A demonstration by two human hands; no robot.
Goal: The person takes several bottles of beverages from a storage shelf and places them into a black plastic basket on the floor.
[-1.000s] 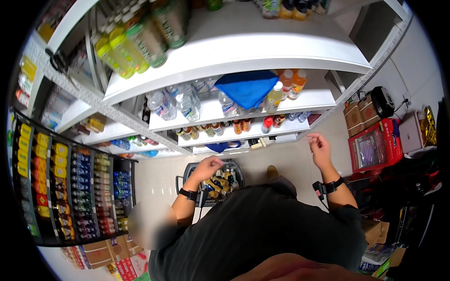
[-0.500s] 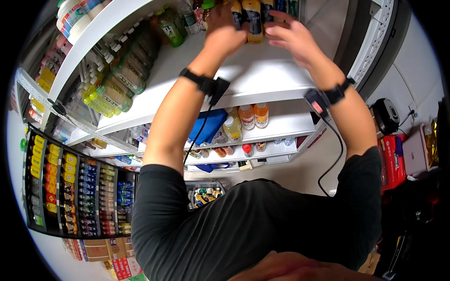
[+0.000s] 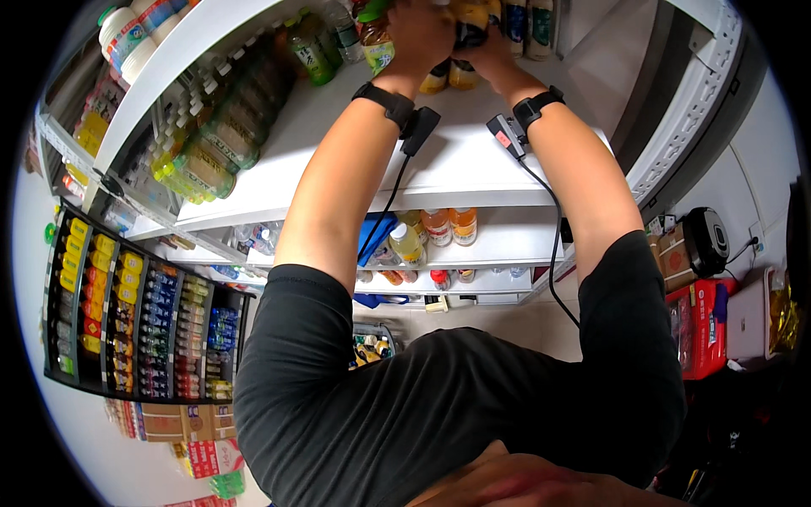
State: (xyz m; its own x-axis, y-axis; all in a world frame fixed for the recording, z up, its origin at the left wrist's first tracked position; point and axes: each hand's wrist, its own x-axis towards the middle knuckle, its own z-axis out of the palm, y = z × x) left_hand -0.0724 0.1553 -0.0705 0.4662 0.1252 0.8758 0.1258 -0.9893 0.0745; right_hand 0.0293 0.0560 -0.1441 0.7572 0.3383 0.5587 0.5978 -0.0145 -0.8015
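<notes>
At the far side of the upper white shelf (image 3: 460, 160), the person has both hands among the yellow bottles with dark labels (image 3: 464, 76). The left hand (image 3: 418, 38) is on their left side, and the right hand (image 3: 488, 55) is close on their right. The hands are near each other, with bottle between them; the fingertips are hidden, so I cannot tell if they are clamped.

I can count two yellow bases, side by side. The long axis of these bottles goes from near to far in my view, the bases pointing to the near side; their tops I cannot see well.

A wide white surface lies between these bases and the shelf's near edge. On the right, more bare shelf reaches toward the perforated post (image 3: 688, 110).

Just right of the hands stand two bottles, one blue (image 3: 515, 29) and one green (image 3: 539, 29). On the left is one green-capped bottle (image 3: 378, 46). Below, on the next shelf, there are two orange bottles (image 3: 463, 226) and one white-capped yellow bottle (image 3: 407, 247).
</notes>
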